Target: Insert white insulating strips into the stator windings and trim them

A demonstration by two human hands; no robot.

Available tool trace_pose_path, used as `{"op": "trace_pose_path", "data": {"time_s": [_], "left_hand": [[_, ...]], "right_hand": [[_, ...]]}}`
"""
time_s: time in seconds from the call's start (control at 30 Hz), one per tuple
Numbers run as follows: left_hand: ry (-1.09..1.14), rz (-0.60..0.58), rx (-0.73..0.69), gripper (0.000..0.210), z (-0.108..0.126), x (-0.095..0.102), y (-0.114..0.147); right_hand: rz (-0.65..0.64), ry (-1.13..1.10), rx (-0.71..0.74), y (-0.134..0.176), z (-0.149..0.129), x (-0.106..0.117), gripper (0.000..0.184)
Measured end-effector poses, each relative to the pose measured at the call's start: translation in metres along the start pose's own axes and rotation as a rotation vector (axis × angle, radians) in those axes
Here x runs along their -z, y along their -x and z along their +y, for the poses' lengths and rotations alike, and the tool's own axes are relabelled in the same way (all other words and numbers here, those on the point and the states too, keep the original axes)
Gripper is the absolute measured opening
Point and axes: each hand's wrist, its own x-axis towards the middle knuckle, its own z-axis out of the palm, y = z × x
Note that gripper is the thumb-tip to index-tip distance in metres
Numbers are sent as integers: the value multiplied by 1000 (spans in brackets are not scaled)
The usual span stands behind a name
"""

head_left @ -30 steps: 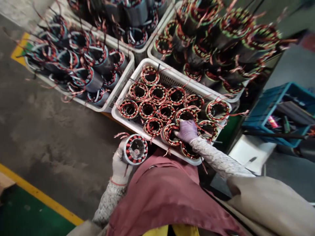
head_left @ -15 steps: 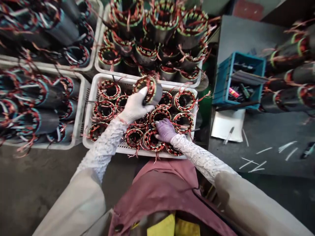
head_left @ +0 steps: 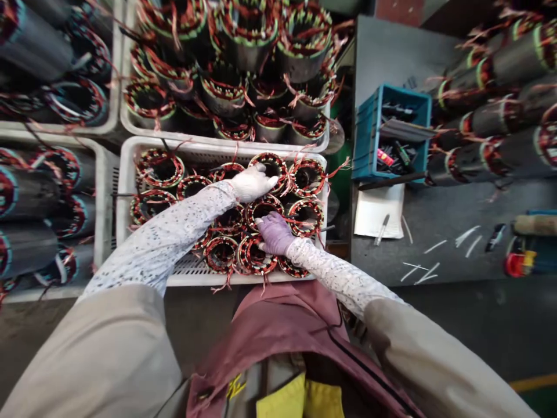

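Note:
A white plastic crate (head_left: pixel 114 203) in front of me holds several motor stators, dark cylinders ringed with red-copper windings and loose leads. My left hand (head_left: pixel 253 183), in a white glove, is closed over the near rim of a back-row stator (head_left: pixel 282 168). Its fingertips dip toward the bore, with the thumb outside. Just nearer to me, my purple-gloved right hand (head_left: pixel 275 233) is closed at the rim between two stators. Its fingers reach to the upper stator (head_left: pixel 263 204), and its thumb lies by the front one (head_left: pixel 256 266). The fingertips are partly hidden.
More stator crates stand behind (head_left: pixel 217 139) and at left (head_left: pixel 102 232). On the grey bench (head_left: pixel 461 232) at right are a blue bin (head_left: pixel 365 145) of small parts, paper (head_left: pixel 369 215), a pen (head_left: pixel 382 229), white strips (head_left: pixel 429 273) and several stators (head_left: pixel 491 119).
The stator that my left hand held tilted above the crate is down among the others. That hand has moved right across the crate to another stator. My right hand stays near its place; the view has shifted right.

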Motion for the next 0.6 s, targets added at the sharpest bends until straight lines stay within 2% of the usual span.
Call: {"op": "trace_pose_path", "data": {"time_s": [0.1, 0.2, 0.3, 0.37, 0.43, 0.5, 0.53, 0.57, 0.6], "left_hand": [[-202, -48, -36, 38, 10, 10, 0], [-357, -25, 26, 37, 22, 29, 13], [-369, 53, 194, 42, 38, 49, 50], [-288, 166, 320, 49, 56, 52, 87], [-128, 358, 493, 43, 86, 42, 125], [15, 593, 675, 35, 129, 17, 157], [79, 698, 715, 33, 154, 0, 168], [165, 765, 733, 29, 180, -18, 174], [263, 812, 747, 28, 206, -37, 177]], "right_hand": [[3, 18, -1, -2, 2, 2, 61], [19, 19, 1, -7, -2, 6, 54], [44, 11, 5, -6, -12, 14, 50], [85, 7, -2, 8, -16, 20, 53], [205, -64, 42, 38, -13, 20, 54], [385, -272, 79, 88, 2, 10, 49], [489, -451, 38, 118, 13, -1, 44], [581, -656, -69, 149, 26, -14, 38], [663, -890, -251, 180, 41, -30, 32]]}}
